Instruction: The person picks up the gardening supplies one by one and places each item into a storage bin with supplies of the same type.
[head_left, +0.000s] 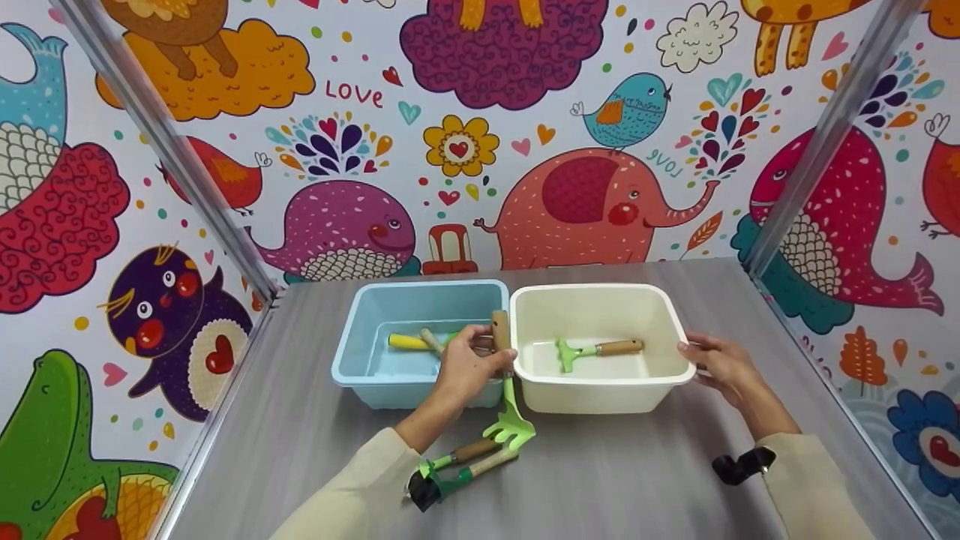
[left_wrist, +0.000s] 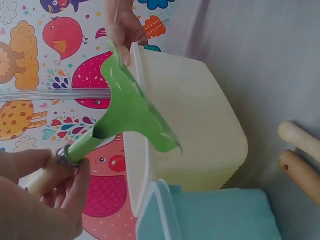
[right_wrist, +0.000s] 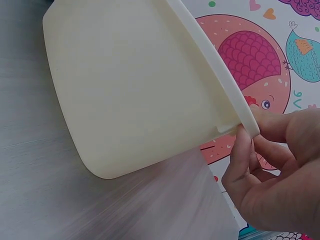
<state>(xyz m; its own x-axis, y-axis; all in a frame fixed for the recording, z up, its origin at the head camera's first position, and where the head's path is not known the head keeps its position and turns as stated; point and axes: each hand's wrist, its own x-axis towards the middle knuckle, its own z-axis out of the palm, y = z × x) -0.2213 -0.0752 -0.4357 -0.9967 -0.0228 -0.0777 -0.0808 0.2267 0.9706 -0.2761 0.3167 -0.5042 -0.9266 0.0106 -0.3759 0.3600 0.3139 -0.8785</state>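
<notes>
My left hand (head_left: pixel 469 367) grips the wooden handle of a small green garden rake (head_left: pixel 513 426), whose toothed head points down in front of the bins. In the left wrist view that green head (left_wrist: pixel 132 112) fills the middle, the fingers round the handle near its metal collar. My right hand (head_left: pixel 724 364) pinches the right rim of the cream bin (head_left: pixel 600 397); the right wrist view shows thumb and fingers on the corner of that rim (right_wrist: pixel 247 120). Inside the cream bin lies another green tool (head_left: pixel 581 352) with a wooden handle.
A light blue bin (head_left: pixel 420 289) stands against the cream one on the left, holding a yellow-handled tool (head_left: pixel 409 342) and others partly hidden by my left hand. Two wooden-handled green tools (head_left: pixel 491 459) lie on the grey table (head_left: pixel 600 480). A patterned wall (head_left: pixel 465 90) rises behind.
</notes>
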